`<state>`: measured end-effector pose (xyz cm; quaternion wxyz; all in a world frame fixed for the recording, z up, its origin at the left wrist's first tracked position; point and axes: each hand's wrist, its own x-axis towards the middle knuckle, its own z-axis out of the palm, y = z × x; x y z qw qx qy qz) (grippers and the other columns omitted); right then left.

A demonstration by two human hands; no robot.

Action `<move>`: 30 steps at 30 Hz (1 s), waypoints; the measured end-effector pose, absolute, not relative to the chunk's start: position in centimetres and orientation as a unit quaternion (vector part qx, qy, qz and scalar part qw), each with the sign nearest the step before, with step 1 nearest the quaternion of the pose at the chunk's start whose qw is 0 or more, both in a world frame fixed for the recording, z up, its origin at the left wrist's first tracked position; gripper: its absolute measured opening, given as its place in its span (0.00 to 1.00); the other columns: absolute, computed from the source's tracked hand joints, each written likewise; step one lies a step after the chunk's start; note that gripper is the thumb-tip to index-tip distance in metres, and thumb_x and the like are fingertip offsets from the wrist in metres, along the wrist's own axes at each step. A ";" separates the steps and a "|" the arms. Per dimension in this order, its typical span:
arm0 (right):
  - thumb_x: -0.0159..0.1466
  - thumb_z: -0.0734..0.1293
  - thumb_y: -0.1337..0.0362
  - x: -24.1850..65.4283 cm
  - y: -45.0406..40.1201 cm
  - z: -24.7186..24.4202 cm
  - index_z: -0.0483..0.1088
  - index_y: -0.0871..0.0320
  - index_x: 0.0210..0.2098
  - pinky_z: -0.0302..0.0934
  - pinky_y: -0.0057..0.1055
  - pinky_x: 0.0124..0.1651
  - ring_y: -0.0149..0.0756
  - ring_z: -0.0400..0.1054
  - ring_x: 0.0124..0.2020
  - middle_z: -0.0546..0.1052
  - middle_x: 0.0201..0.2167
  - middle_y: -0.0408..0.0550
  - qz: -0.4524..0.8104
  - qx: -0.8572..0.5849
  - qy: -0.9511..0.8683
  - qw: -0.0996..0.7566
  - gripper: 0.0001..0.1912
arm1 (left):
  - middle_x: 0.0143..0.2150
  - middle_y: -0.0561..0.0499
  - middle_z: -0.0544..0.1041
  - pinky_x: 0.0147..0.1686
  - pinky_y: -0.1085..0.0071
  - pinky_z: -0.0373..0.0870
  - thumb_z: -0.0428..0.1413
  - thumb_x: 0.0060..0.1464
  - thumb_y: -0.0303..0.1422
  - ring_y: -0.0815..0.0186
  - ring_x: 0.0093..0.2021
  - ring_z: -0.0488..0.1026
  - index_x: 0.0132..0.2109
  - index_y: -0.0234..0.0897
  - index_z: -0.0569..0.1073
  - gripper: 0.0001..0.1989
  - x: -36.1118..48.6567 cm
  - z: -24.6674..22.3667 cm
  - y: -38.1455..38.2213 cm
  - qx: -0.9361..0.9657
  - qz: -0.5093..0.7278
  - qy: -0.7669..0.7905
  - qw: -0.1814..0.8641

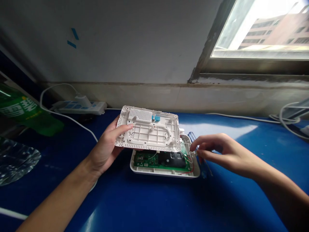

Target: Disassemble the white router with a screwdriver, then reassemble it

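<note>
My left hand [105, 151] holds up a white perforated plastic housing cover [148, 129], with the fingers along its left edge. A small blue part [155, 118] sits on the cover. Below it lies the white lower housing [154, 172], holding a green circuit board [147, 160] with a black component [172, 159] and red wires [185, 173]. The cover hides the board's far part. My right hand [217, 149] is at the housing's right side, fingers apart, with a translucent blue screwdriver handle [193, 138] just behind them. I cannot tell whether they touch it.
The glossy blue table [241, 199] carries a power strip [79, 108] with a white plug, white cables, a lying green plastic bottle [24, 109] and crumpled clear plastic [14, 161]. A wall and a window [260, 29] stand behind the table.
</note>
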<state>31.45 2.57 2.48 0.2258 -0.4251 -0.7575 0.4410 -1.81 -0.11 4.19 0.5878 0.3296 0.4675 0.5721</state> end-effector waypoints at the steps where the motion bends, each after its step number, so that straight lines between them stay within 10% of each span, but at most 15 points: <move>1: 0.68 0.73 0.54 31.5 2.8 2.4 0.85 0.54 0.40 0.62 0.31 0.25 0.37 0.71 0.24 0.81 0.25 0.47 0.462 -0.422 -0.741 0.243 0.12 | 0.55 0.42 0.87 0.41 0.66 0.88 0.64 0.61 0.26 0.49 0.50 0.87 0.70 0.38 0.74 0.31 -1.7 4.1 -0.1 0.331 0.569 0.467 0.590; 8: 0.63 0.78 0.56 30.8 2.8 2.5 0.86 0.53 0.42 0.73 0.32 0.33 0.41 0.80 0.33 0.87 0.37 0.53 0.616 -0.329 -0.627 0.346 0.11 | 0.54 0.42 0.87 0.49 0.63 0.87 0.65 0.61 0.26 0.49 0.51 0.87 0.70 0.37 0.73 0.31 -1.6 4.1 -0.2 0.331 0.564 0.468 0.595; 20: 0.65 0.78 0.51 28.7 2.1 2.1 0.83 0.52 0.33 0.71 0.35 0.30 0.38 0.73 0.27 0.81 0.28 0.48 0.300 -0.397 -0.731 0.467 0.12 | 0.55 0.43 0.87 0.49 0.63 0.87 0.65 0.61 0.27 0.50 0.51 0.87 0.69 0.38 0.74 0.30 -1.9 4.1 -0.3 0.341 0.561 0.468 0.592; 25: 0.70 0.73 0.48 28.4 1.8 2.7 0.87 0.49 0.39 0.73 0.36 0.37 0.42 0.75 0.38 0.81 0.39 0.52 0.315 -0.398 -0.707 0.493 0.14 | 0.56 0.44 0.86 0.51 0.64 0.86 0.66 0.59 0.26 0.50 0.53 0.86 0.66 0.38 0.77 0.28 -1.8 3.9 -0.4 0.354 0.559 0.462 0.591; 30: 0.71 0.73 0.48 28.3 2.1 2.0 0.82 0.52 0.52 0.58 0.27 0.19 0.28 0.60 0.18 0.81 0.30 0.45 0.468 -0.402 -0.612 0.495 0.18 | 0.54 0.43 0.87 0.51 0.64 0.86 0.65 0.61 0.26 0.50 0.52 0.87 0.66 0.38 0.78 0.27 -1.5 4.5 -0.6 0.357 0.561 0.459 0.590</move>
